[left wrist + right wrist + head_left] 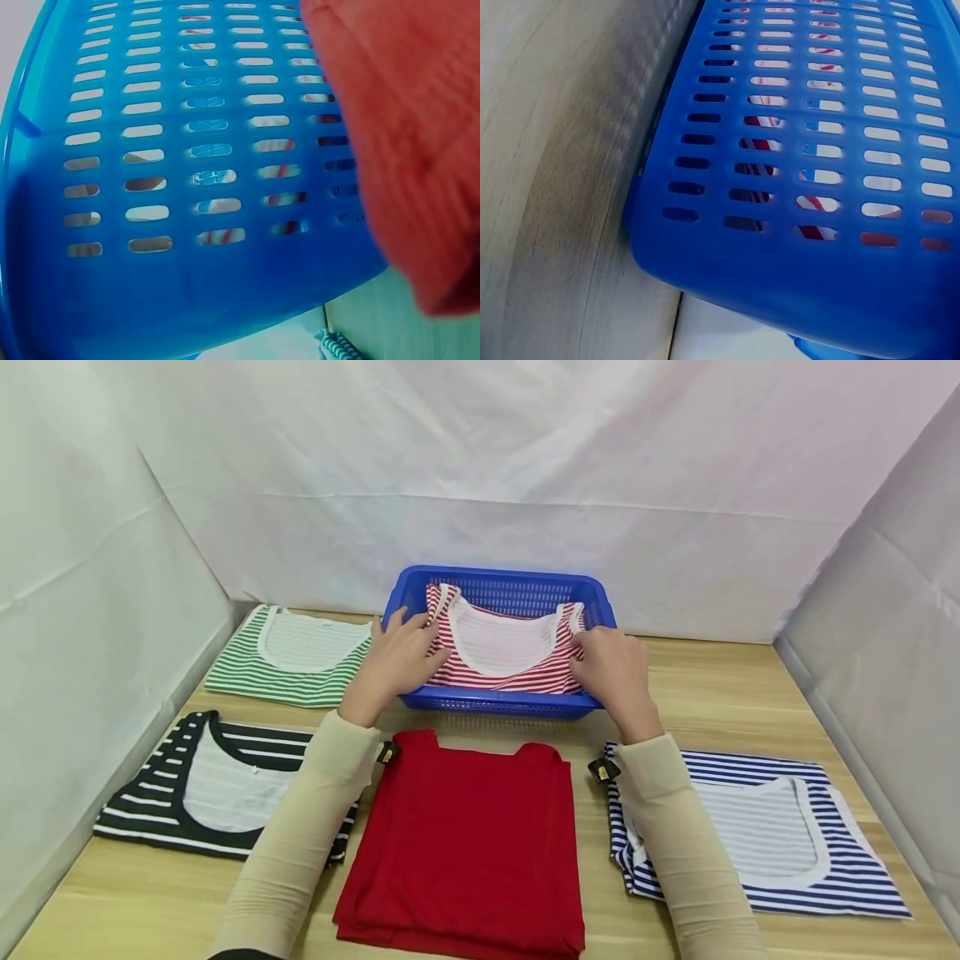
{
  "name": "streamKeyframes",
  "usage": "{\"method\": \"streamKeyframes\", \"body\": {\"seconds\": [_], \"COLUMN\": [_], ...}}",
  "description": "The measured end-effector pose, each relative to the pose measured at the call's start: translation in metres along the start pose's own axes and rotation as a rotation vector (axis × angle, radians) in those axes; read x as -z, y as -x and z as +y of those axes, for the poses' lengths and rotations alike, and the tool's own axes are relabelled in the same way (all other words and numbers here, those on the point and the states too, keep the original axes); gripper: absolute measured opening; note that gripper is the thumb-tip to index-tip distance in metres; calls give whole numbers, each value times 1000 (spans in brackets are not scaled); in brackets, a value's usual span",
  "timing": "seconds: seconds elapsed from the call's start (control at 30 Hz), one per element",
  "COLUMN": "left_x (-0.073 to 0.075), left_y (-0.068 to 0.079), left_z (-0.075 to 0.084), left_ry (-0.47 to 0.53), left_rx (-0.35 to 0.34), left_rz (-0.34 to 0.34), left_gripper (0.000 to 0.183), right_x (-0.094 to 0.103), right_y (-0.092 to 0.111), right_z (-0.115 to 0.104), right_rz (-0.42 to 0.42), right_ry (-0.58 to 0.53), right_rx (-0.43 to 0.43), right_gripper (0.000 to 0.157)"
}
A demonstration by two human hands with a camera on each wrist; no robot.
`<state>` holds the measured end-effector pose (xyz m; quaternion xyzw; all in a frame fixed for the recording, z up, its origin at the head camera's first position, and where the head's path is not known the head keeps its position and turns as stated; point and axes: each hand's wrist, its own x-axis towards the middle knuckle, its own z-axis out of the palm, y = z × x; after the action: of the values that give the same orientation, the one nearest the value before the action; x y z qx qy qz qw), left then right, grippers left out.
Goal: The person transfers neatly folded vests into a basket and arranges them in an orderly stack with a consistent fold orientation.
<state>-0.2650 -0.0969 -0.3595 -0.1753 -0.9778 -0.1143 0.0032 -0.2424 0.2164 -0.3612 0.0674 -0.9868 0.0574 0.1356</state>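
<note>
A folded red-and-white striped tank top (510, 681) lies in the blue plastic basket (498, 698), its white neckline facing up. My left hand (396, 653) rests over the basket's left end with fingers spread, thumb and fingertips against the top's left side. At the right end, my right hand (617, 667) has curled fingers and pinches the top's right edge. Both wrist views look at the slotted basket wall (165, 285), (780, 262), with bits of striped cloth behind the slots. Neither hand shows in those views.
A folded red shirt (472, 843) lies in front of the basket. Around it on the wooden table (720, 693) are a green-striped top (300, 685), a black-and-white striped top (150, 802) and a navy-striped top (847, 843). White cloth walls (487, 460) enclose the table.
</note>
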Motion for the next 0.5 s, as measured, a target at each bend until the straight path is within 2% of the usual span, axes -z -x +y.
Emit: {"method": "streamKeyframes", "body": {"seconds": [0.27,0.5], "left_x": [-2,-3], "left_y": [1,0], "left_z": [-1,0], "left_ry": [-10,-6], "left_rx": [18,36], "left_rz": [-2,4], "left_gripper": [46,43], "right_x": [0,-3], "right_y": [-1,0], "right_z": [-1,-1], "right_rz": [-33,7], "right_ry": [23,12], "right_rx": [18,11], "right_gripper": [19,24]}}
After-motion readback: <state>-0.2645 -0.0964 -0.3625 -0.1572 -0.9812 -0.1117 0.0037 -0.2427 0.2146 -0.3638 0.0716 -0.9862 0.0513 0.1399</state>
